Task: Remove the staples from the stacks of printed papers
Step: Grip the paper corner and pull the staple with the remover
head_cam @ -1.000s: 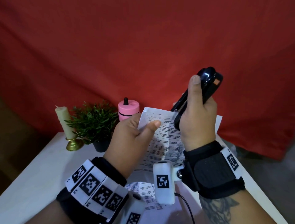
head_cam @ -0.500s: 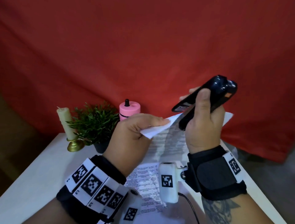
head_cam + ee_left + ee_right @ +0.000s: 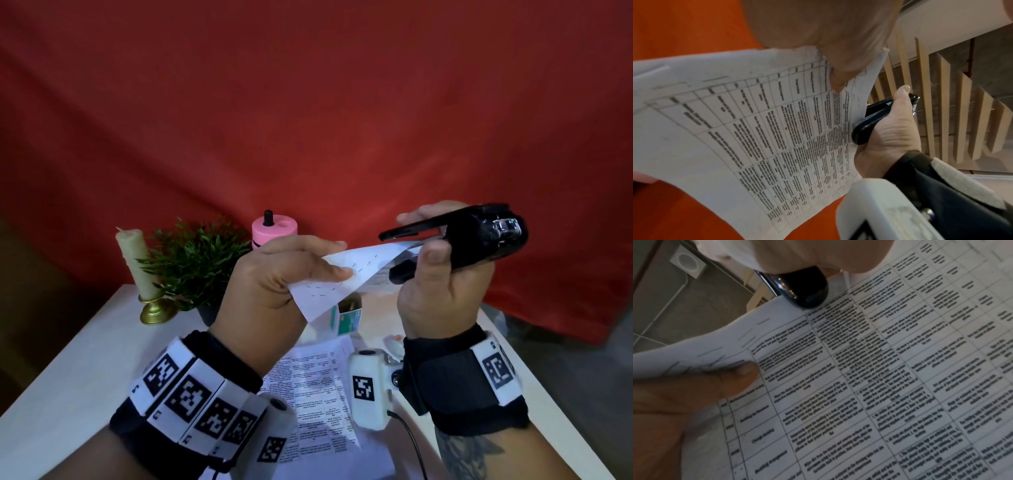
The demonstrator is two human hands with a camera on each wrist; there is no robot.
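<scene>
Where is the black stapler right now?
In the head view the black stapler is held up on the right by the right hand, its tip at the corner of the printed sheets.

Left hand (image 3: 270, 291): black wrist strap (image 3: 191, 404) wrapped in a row of white tiles with black square markers, white camera pod on the near side. Right hand (image 3: 442, 301): black strap (image 3: 459, 387) with one marker tile, white camera pod (image 3: 368, 387) with a marker and black cable (image 3: 411, 445), dark tattoo on the forearm

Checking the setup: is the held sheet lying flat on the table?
No, the left hand holds the printed sheet raised above the table.
</scene>
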